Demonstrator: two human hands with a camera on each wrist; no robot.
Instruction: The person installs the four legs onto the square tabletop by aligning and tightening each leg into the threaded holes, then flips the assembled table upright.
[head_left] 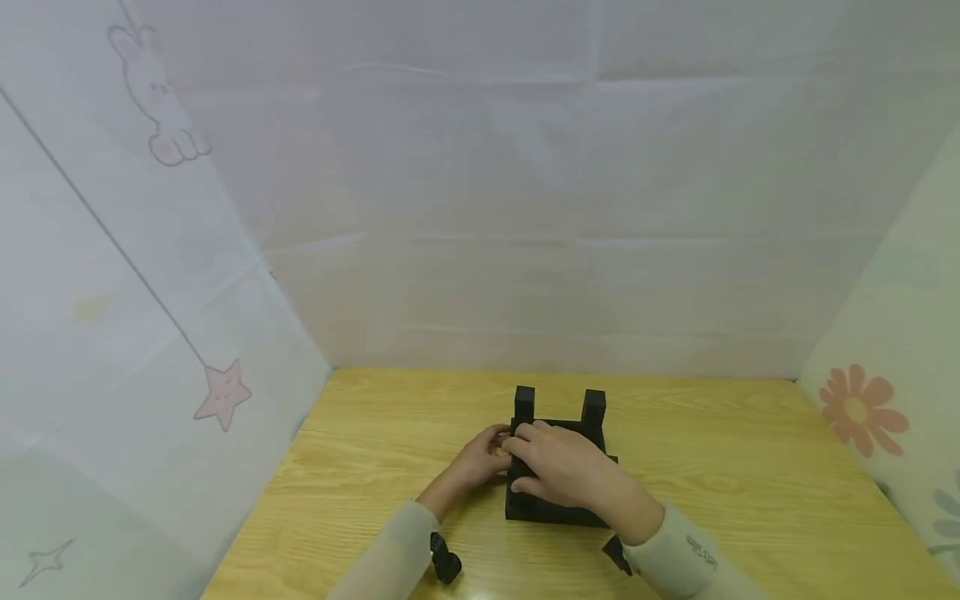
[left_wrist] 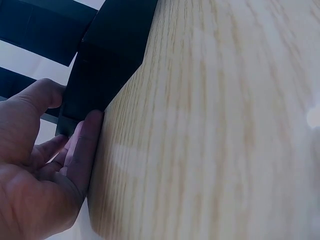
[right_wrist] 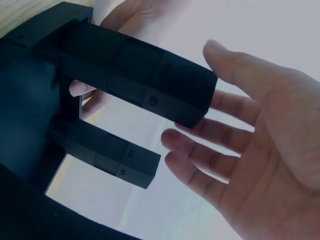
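A black stand (head_left: 555,514) sits on the table, with a left post (head_left: 524,404) and a right post (head_left: 594,408), both square and upright. In the right wrist view the larger, nearer post (right_wrist: 135,70) bears the number 120, and the smaller post (right_wrist: 112,153) bears 125. My left hand (head_left: 476,461) grips the stand's left side low down, its thumb (left_wrist: 42,95) and fingers on either side of a black corner. My right hand (head_left: 562,468) reaches across the stand to the left post, fingers loosely spread and partly behind the post's end, thumb apart from it.
The wooden table (head_left: 375,417) runs back to a pale cloth wall (head_left: 525,250), with printed side walls at left and right. A small black device (head_left: 446,562) is by the left cuff, and another dark piece (head_left: 618,554) is by the right cuff.
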